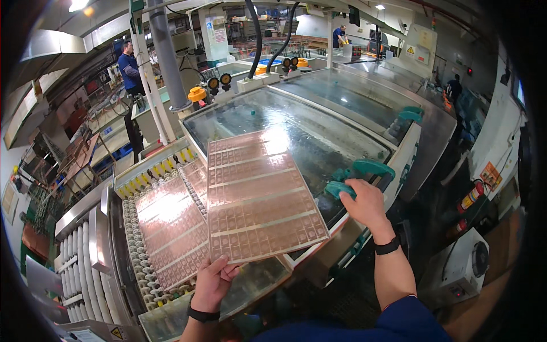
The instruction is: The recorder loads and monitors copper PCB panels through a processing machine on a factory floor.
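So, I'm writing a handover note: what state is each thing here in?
Raised copper panel, held at one corner
Left grip, closed on that panel
Right grip, touching the green handle; how firmly, unclear
Left copper panel, lying on rollers
Near clear cover, whether fully shut unclear
White fan box, red indicator lit
Ceiling light, lit

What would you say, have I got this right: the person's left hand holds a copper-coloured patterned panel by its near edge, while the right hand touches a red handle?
Not quite: the handle that the right hand touches is teal green, not red, as the head view shows. The left hand does hold the copper-coloured patterned panel by its near edge.
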Available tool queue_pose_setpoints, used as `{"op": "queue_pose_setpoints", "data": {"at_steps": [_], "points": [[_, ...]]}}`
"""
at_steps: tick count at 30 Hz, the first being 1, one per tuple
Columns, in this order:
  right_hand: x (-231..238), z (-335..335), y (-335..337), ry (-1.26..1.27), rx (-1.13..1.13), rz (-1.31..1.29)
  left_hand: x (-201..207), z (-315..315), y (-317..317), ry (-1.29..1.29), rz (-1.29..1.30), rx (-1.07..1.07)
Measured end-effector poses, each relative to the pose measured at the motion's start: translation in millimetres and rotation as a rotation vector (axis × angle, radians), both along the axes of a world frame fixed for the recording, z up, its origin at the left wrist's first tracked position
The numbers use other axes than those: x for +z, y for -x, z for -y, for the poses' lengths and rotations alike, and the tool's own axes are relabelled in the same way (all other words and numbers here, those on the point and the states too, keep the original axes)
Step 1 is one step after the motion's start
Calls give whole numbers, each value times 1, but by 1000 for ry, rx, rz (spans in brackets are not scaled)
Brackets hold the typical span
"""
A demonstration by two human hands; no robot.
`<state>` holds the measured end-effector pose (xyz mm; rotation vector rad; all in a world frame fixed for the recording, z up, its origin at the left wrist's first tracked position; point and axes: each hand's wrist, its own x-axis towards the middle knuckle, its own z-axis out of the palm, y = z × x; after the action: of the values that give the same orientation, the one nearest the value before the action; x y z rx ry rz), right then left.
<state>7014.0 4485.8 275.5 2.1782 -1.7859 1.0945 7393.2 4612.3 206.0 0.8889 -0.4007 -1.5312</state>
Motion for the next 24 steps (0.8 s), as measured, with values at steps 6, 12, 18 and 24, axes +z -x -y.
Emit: {"op": "queue_pose_setpoints", "data": {"at_steps": [6,12,18,24], "points": [[8,25,23,-194,49,-120,-21,10,14,59,-26,-54],[13,16,22,-176,20,24,-24,10,-12,25,-11,40],[14,17,9,-174,48,71,-90,1,-152,-154,1362,280],[15,16,11,-168,26,62,-100,-7,-176,-364,1807,58]]}}
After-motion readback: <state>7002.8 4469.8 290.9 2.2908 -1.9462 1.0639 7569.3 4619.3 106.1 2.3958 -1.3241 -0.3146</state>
